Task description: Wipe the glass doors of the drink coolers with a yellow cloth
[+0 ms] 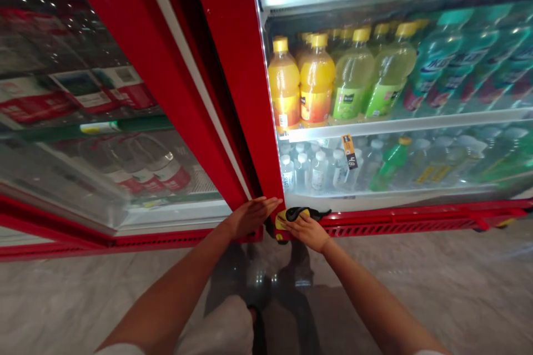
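Bare forearms [166, 294] outstretched, my open left hand [250, 217] rests flat on the red door frame [235, 66] of the drinks cooler [400, 223], while my right hand [302, 231] presses and grips a yellow-and-black cloth [293, 215] at its lower edge.

Worn on the person's head, the camera is looking forward and down, past the left hand [252, 217] and right hand [303, 231], facing a red drinks fridge [233, 39] from close up.

upper cooler shelf [408, 123]: juice bottles [316, 80]; teal bottles [449, 61]; lower shelf [375, 198]: water bottles [318, 172]; green soda bottle [391, 165]
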